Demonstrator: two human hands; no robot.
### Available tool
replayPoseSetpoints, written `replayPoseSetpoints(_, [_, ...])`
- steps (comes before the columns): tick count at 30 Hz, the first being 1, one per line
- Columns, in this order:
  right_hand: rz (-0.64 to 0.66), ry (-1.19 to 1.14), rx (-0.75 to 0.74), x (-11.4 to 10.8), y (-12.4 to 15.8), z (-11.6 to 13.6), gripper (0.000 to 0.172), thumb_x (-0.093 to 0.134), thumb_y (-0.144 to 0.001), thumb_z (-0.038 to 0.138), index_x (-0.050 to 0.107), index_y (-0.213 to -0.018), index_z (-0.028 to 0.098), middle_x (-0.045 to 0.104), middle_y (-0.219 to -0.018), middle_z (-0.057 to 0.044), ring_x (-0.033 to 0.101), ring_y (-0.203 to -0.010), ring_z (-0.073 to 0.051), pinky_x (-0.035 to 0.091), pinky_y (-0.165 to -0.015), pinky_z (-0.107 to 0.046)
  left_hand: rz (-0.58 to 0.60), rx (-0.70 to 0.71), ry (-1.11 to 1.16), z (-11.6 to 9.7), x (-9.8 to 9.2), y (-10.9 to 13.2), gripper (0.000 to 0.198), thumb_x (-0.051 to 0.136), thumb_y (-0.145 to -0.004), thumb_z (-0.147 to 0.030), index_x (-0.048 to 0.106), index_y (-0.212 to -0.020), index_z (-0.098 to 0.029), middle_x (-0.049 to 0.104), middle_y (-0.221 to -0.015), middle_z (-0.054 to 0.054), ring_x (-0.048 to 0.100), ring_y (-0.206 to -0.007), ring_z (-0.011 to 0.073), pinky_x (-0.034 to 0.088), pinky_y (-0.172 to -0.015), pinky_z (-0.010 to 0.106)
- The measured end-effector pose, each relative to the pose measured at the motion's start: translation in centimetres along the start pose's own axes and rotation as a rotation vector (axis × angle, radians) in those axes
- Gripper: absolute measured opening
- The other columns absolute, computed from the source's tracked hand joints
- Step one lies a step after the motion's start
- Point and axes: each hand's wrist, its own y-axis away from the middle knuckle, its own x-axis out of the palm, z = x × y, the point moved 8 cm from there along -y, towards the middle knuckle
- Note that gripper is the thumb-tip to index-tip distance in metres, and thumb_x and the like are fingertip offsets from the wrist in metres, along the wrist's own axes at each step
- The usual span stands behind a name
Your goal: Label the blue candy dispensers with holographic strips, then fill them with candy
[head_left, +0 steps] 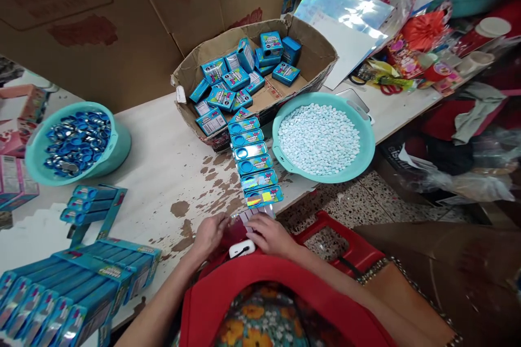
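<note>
At the table's front edge, close to my body, a piece of clear plastic with whitish strips (257,211) lies between my hands; its exact kind cannot be made out. My left hand (209,236) is closed, its fingers pinching the left side of the plastic. From the right, my right hand (271,234) curls its fingers over the other side. Just beyond stretches a row of several flat blue candy packs (255,165) with round recesses, the nearest one bearing a yellow patch. A small white device with a black cord (242,249) sits below my hands.
A cardboard tray (313,73) holds several blue boxes. Right of the row stands a turquoise basin (368,157) of white candies; at left, another basin (122,143) holds blue-and-silver caps. Blue cartons (81,282) are stacked front left. A red stool (362,252) stands beside me.
</note>
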Motion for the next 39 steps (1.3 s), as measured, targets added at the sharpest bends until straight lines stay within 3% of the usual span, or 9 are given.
replayPoseSetpoints(4, [0.154,0.276,-0.011,2.9,-2.3,-0.4,0.045,0.052,-0.086,0.021,0.041,-0.13,0.02,0.052,-0.121,-0.011,0.055,-0.102,-0.023,0.051,-0.081,-0.035,0.0,0.033,-0.027,-0.3,0.3,-0.6,0.031,0.032,-0.091,-0.034,0.054,-0.076,-0.018,0.06,-0.073,0.004,0.053,-0.069,0.0171,0.034,-0.063,0.026])
replayPoseSetpoints(9, [0.179,0.374,-0.002,3.4,-2.5,-0.7,0.042,0.05,-0.088,0.022,0.041,-0.13,0.02,0.051,-0.123,-0.01,0.055,-0.102,-0.024,0.052,-0.08,-0.036,-0.103,0.088,-0.015,-1.2,-0.6,0.2,0.022,0.042,-0.088,-0.036,0.052,-0.099,-0.02,0.063,-0.086,0.003,0.057,-0.077,0.0175,0.036,-0.066,0.025])
replayPoseSetpoints(14, [0.181,0.396,0.007,3.5,-2.2,-0.7,0.042,0.049,-0.088,0.022,0.042,-0.129,0.019,0.051,-0.122,-0.011,0.056,-0.101,-0.023,0.051,-0.081,-0.035,-0.111,0.11,-0.158,-1.7,-0.2,0.3,0.023,0.039,-0.089,-0.029,0.057,-0.08,-0.018,0.062,-0.084,0.006,0.055,-0.083,0.0197,0.035,-0.074,0.028])
replayPoseSetpoints(25, [0.303,0.516,-0.154,3.8,-2.3,0.2,0.043,0.046,-0.087,0.015,0.04,-0.13,0.018,0.047,-0.128,-0.012,0.045,-0.112,-0.026,0.045,-0.087,-0.038,-0.013,-0.009,0.203,0.1,0.6,-0.7,0.026,0.037,-0.085,-0.033,0.052,-0.071,-0.018,0.056,-0.07,0.002,0.048,-0.067,0.016,0.034,-0.063,0.026])
replayPoseSetpoints(30, [0.306,0.53,-0.165,3.7,-2.2,0.2,0.022,0.048,-0.088,0.018,0.056,-0.109,0.019,0.046,-0.13,-0.009,0.044,-0.113,-0.025,0.044,-0.085,-0.036,-0.013,0.0,0.206,-0.5,0.1,-0.8,0.025,0.038,-0.082,-0.031,0.052,-0.067,-0.017,0.056,-0.07,0.002,0.048,-0.068,0.0159,0.034,-0.064,0.026])
replayPoseSetpoints(32, [0.303,0.516,-0.187,4.0,-2.0,0.2,0.014,0.049,-0.088,0.019,0.059,-0.098,0.018,0.053,-0.121,-0.01,0.047,-0.108,-0.024,0.044,-0.082,-0.033,-0.028,-0.004,0.194,-0.5,0.1,-1.1,0.025,0.038,-0.083,-0.031,0.052,-0.067,-0.017,0.055,-0.069,0.002,0.048,-0.067,0.0155,0.034,-0.063,0.026])
replayPoseSetpoints(35, [0.276,0.462,-0.181,3.8,-1.8,0.4,0.011,0.049,-0.089,0.018,0.06,-0.087,0.018,0.062,-0.089,-0.007,0.055,-0.088,-0.02,0.044,-0.073,-0.03,-0.067,-0.05,0.157,0.2,0.5,-1.6,0.026,0.037,-0.084,-0.03,0.053,-0.069,-0.017,0.056,-0.068,0.002,0.049,-0.066,0.0155,0.035,-0.062,0.025])
replayPoseSetpoints(37, [0.189,0.365,-0.123,2.4,-1.9,1.0,0.011,0.049,-0.088,0.02,0.059,-0.083,0.019,0.061,-0.078,-0.004,0.056,-0.076,-0.017,0.043,-0.068,-0.027,-0.106,-0.076,0.14,0.5,0.3,-1.6,0.025,0.039,-0.084,-0.031,0.055,-0.071,-0.017,0.058,-0.07,0.003,0.051,-0.068,0.0163,0.037,-0.064,0.026])
replayPoseSetpoints(39, [0.059,0.203,-0.063,0.0,-1.9,2.2,0.01,0.05,-0.087,0.02,0.058,-0.081,0.02,0.061,-0.077,-0.003,0.056,-0.072,-0.015,0.043,-0.065,-0.024,-0.222,-0.075,0.201,0.0,-1.3,-0.6,0.025,0.041,-0.085,-0.033,0.058,-0.078,-0.017,0.061,-0.078,0.005,0.054,-0.076,0.0178,0.04,-0.07,0.028])
